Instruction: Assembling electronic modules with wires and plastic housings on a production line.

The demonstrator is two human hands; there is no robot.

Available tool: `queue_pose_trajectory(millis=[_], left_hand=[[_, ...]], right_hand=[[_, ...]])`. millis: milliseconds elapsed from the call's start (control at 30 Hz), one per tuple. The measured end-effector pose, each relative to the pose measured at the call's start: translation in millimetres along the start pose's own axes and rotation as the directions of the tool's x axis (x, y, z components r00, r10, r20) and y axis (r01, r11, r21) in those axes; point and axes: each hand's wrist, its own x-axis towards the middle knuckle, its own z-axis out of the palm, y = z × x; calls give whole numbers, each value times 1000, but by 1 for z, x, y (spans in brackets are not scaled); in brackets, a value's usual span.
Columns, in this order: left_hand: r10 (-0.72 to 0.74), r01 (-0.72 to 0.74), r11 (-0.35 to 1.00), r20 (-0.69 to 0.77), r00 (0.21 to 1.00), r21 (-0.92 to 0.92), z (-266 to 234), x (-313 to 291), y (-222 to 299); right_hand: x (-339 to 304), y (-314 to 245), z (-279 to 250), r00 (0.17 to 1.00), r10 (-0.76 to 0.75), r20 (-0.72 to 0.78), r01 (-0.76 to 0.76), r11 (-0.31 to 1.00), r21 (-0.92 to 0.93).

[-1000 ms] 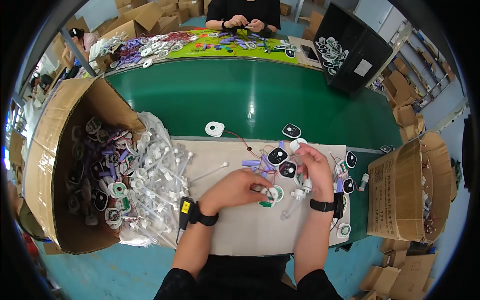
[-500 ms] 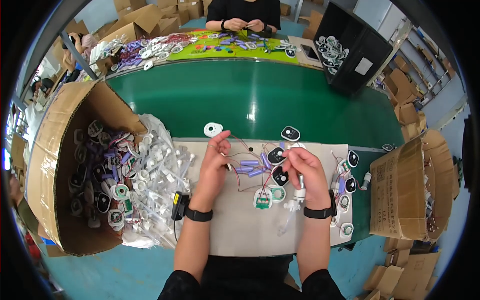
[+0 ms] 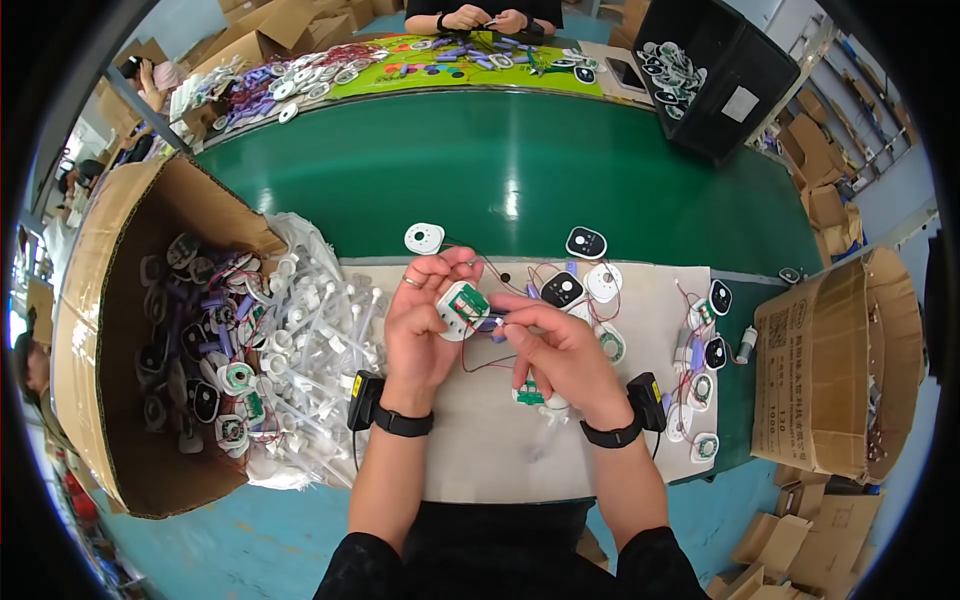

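A white casing piece (image 3: pixel 452 324) with a green circuit board (image 3: pixel 468 304) set in it is being held up above the cardboard mat (image 3: pixel 470 455) by the left hand (image 3: pixel 415 325), its edge being pinched between thumb and fingers, while other fingers of that hand are being spread and curled above it. The piece is being tilted, its board side being turned up toward the view, and its long axis seems to be slanting from lower left to upper right, though part of the outline is being covered by the fingers. The board is lying to the left of the right hand (image 3: pixel 562 352), whose thumb and forefinger are being held close together just beside the board's right edge. A small white tip is being shown at those fingertips; whether it is being gripped, or only being passed over, cannot be told. The left hand is the nearer one, being in contact with the casing, whereas no contact by the right can be made out for certain. Behind the fingertips a purple cylinder (image 3: pixel 490 324) is being partly hidden, and below the right hand a second green board (image 3: pixel 528 392) is being partly covered.
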Motion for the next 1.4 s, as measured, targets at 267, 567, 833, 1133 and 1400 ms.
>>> queue_pose_trajectory(millis=[267,567,833,1133,1400], left_hand=[[-136,140,768,-54,989,625,25,-9,-6],[-164,238,431,-184,969,870,14,-16,-15],[-155,310,810,-328,932,498,17,-5,-9],[-341,360,932,-241,909,36,21,-9,-11],[-303,337,936,-257,918,99,8,-5,-13]], right_hand=[[3,2,-3,991,31,-128,-28,999,30],[1,13,-4,978,56,-201,-84,988,-131],[2,8,-2,987,147,-58,-154,979,-137],[4,13,3,994,25,-108,-42,986,-160],[3,12,6,997,-37,-61,15,943,-333]])
